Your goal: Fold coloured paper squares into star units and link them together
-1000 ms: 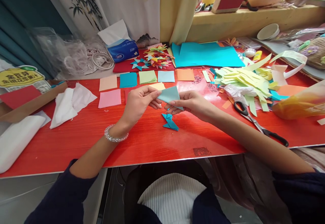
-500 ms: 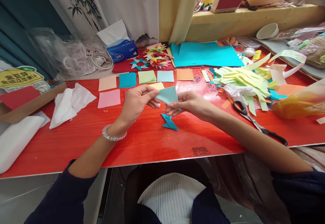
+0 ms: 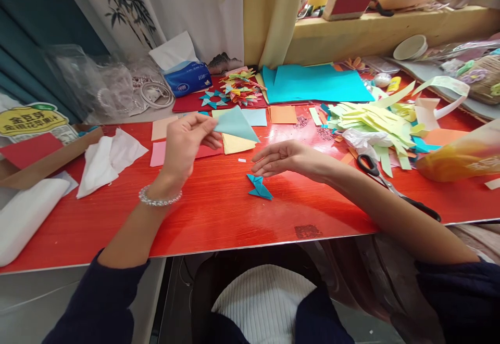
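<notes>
Pinched in the fingers of my left hand (image 3: pixel 189 141) is a light blue folded paper triangle (image 3: pixel 236 127), raised above the table. My right hand (image 3: pixel 287 159) is off the paper, its fingers stretched out and empty. Just below those fingers a small blue folded paper piece (image 3: pixel 260 187) lies on the red table (image 3: pixel 219 214). Under and behind the triangle sit a yellow paper stack (image 3: pixel 238 144), a pale blue stack (image 3: pixel 254 117) and an orange stack (image 3: pixel 283 115). My left hand partly covers the pink stack (image 3: pixel 157 154).
Black-handled scissors (image 3: pixel 385 180) lie to the right beside a heap of pale green paper strips (image 3: pixel 367 120). Large blue sheets (image 3: pixel 316 84) and a pile of folded colored pieces (image 3: pixel 242 86) are at the back. Crumpled white tissue (image 3: pixel 111 162) lies left.
My right hand has let go of the light blue paper. My left hand has drawn it up and left, and it now shows as a larger triangle.
</notes>
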`<state>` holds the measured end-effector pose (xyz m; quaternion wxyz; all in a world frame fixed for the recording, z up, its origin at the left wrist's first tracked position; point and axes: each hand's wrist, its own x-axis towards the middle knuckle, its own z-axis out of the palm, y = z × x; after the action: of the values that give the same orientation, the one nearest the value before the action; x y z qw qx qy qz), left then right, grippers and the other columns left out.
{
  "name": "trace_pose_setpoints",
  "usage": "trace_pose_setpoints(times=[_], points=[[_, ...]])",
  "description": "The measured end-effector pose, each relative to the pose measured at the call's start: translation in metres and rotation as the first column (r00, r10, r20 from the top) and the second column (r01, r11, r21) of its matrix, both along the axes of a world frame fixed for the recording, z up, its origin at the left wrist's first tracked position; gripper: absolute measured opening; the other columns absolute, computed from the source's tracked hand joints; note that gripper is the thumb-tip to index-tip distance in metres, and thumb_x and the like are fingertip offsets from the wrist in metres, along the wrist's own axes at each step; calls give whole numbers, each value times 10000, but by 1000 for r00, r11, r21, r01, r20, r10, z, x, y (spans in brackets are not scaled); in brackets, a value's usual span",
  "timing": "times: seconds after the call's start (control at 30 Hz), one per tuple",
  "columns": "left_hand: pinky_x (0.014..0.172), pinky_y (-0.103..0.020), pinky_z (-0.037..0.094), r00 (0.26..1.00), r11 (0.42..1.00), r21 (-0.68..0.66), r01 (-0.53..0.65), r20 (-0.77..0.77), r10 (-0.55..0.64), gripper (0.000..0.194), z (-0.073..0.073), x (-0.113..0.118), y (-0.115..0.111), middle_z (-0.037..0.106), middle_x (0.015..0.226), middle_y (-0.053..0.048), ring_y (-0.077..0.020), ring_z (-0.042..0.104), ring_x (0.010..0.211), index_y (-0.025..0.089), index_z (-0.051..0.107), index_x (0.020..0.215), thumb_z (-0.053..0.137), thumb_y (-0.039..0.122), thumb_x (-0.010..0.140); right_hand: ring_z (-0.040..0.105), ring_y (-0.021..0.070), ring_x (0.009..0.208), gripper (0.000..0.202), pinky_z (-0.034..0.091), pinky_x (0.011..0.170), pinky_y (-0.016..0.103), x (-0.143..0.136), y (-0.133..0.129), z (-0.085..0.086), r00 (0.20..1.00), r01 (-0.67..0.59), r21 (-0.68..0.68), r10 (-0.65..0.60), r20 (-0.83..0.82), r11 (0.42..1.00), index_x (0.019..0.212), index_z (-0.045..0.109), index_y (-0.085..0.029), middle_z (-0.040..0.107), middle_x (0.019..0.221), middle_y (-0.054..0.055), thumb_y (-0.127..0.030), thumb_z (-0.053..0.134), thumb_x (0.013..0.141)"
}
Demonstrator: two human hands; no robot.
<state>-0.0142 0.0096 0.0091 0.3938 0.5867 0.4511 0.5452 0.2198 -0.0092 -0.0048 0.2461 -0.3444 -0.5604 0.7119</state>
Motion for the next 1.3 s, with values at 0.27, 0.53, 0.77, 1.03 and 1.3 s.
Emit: trace_pose_setpoints(times=[0.27,0.53,0.77,1.03,1.3], points=[[460,-210,493,978,981,-81,176,-100,-184,200,-1,1,-4,648,601,-12,-103,596,468,143,631,771,704,329,753,698,144,703,250,578,653,234,-6,-4,4,996,-17,24,15,86,1000,811,667,-98,722,841,91,-324,747,742],[444,-193,421,968,944,-213,252,39,-250,271,-11,33,-27,612,735,11,-42,479,464,167,621,836,738,377,710,645,92,571,262,519,554,202,-14,-13,-4,974,223,68,-220,-46,973,716,607,-129,702,722,54,-365,699,786],[413,-200,329,969,934,-260,247,75,-235,292,-18,43,-37,462,515,46,-47,397,435,160,558,602,747,360,699,543,69,405,303,403,401,190,-23,-23,-1,980,193,104,-196,24,976,637,552,-143,625,543,1,-366,721,755],[404,-187,304,989,981,-163,110,121,-91,225,-5,22,-18,421,518,48,-43,367,453,158,568,592,726,278,699,450,43,341,321,323,350,179,-21,-23,1,991,135,57,-136,15,989,587,517,-159,573,465,-22,-335,742,734],[392,-184,276,967,995,-81,-53,243,71,88,-1,-3,1,489,571,41,-16,366,443,137,668,684,725,203,690,445,34,340,329,333,349,168,-20,-23,0,997,69,35,-70,33,997,561,506,-152,566,453,-25,-301,745,730]])
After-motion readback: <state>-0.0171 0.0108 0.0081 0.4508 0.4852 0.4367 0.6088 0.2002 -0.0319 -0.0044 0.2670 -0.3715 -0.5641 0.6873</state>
